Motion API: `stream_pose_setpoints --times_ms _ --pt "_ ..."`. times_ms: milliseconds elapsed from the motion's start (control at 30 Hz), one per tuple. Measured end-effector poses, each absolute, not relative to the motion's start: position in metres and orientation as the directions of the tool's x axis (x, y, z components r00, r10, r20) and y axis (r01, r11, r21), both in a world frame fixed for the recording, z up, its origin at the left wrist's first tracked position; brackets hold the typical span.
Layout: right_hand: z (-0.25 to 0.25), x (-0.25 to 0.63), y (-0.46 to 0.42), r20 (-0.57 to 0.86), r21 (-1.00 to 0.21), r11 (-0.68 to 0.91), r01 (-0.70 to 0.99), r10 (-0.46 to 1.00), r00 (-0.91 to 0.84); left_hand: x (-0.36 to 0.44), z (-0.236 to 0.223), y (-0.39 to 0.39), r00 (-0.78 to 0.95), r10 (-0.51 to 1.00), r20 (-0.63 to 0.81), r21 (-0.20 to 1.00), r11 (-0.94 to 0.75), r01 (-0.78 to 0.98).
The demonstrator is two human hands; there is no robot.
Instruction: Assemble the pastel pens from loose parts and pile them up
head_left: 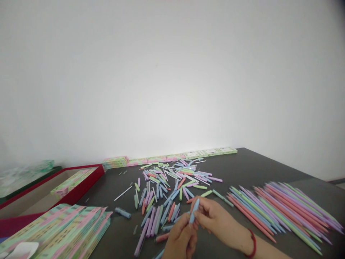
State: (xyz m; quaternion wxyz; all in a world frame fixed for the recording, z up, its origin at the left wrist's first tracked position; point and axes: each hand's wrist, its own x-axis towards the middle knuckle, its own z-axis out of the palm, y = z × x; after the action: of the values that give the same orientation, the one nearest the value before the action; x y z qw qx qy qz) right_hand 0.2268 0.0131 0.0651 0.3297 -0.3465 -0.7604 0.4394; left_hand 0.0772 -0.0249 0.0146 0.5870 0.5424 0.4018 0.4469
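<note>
Right between the fingertips of both hands sits a blue pen piece [194,211], upright and slightly tilted, just in front of the heap of loose pen parts [161,180]. The left hand [181,235] pinches its lower end; the right hand [212,216], fingers curled nearly closed, grips its side.

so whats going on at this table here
A person is working at a dark table, the left hand and right hand together on a light-blue pen piece. Loose pastel pen parts are scattered ahead, while long pastel pens lie side by side to the right. On the left, printed packs lie near an open red box, and printed boxes line the wall.
</note>
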Motion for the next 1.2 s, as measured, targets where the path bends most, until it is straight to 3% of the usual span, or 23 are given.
stream_pose_setpoints --times_ms 233,333,500,600,700,833,967,1200 --pt "0.066 0.227 0.013 0.109 -0.926 0.301 0.226 0.790 -0.603 0.071 0.016 -0.025 0.229 0.967 0.115 0.993 -0.114 -0.018" --pt "0.071 0.227 0.012 0.076 -0.940 0.257 0.225 0.799 -0.597 0.067 0.015 -0.026 0.206 0.954 0.219 0.953 -0.255 0.165" --pt "0.077 0.232 0.012 0.018 -0.926 0.236 0.294 0.806 -0.591 0.061 0.019 -0.026 0.234 0.912 0.338 0.757 -0.411 0.508" --pt "0.082 0.238 0.014 0.097 -0.854 0.377 0.360 0.794 -0.601 0.058 0.027 -0.027 0.276 0.910 0.309 0.659 -0.414 0.628" --pt "0.083 0.241 0.016 0.215 -0.707 0.542 0.453 0.776 -0.593 0.057 0.036 -0.028 0.280 0.919 0.276 0.557 -0.390 0.733" --pt "0.078 0.243 0.019 0.178 -0.577 0.596 0.558 0.759 -0.626 0.056 0.047 -0.030 0.297 0.935 0.192 0.408 -0.351 0.843" --pt "0.076 0.244 0.018 0.106 -0.573 0.566 0.593 0.768 -0.631 0.059 0.056 -0.030 0.345 0.932 0.110 0.344 -0.361 0.867" --pt "0.075 0.247 0.021 0.056 -0.667 0.543 0.510 0.719 -0.693 0.060 0.062 -0.032 0.361 0.928 0.092 0.362 -0.369 0.856"
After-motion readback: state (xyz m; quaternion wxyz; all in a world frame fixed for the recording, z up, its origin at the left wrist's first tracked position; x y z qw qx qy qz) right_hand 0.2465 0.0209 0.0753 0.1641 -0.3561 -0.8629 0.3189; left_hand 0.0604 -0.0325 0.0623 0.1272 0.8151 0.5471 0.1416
